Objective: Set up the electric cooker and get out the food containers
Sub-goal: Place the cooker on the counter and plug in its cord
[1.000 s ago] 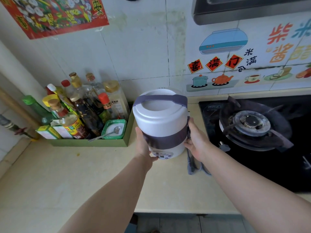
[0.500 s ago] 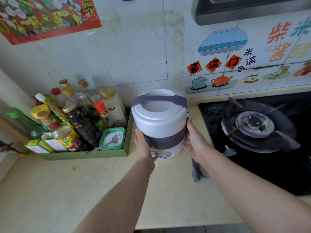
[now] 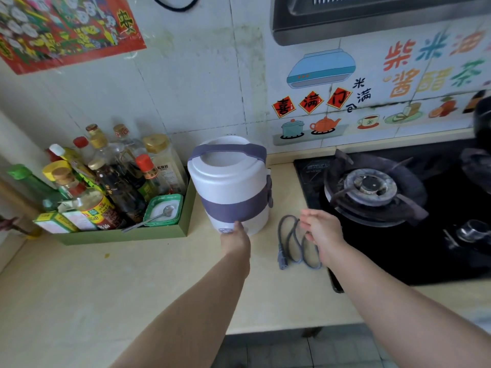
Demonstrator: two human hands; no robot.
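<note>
In the head view, the coiled grey power cord with its moulded plug (image 3: 296, 244) lies on the pale yellow stone table (image 3: 132, 282), just to the right of the tall white plastic electric cooker with a grey-purple band and carrying handle (image 3: 229, 184) and close to the left edge of the black glass gas hob (image 3: 398, 208). The cord's loops run lengthwise toward the table's front edge, the plug end nearest that edge. The right hand (image 3: 322, 232) is directly over the coil, its grip loosely spread and holding nothing, so it is clearly the nearer one; whether its fingertips touch the cord I cannot tell. The left hand (image 3: 235, 239) rests against the cooker's lower front, fingers pressed on the base rather than wrapped round. The cooker stands upright with its lid on, beside the green cardboard tray of sauce bottles (image 3: 119, 235).
</note>
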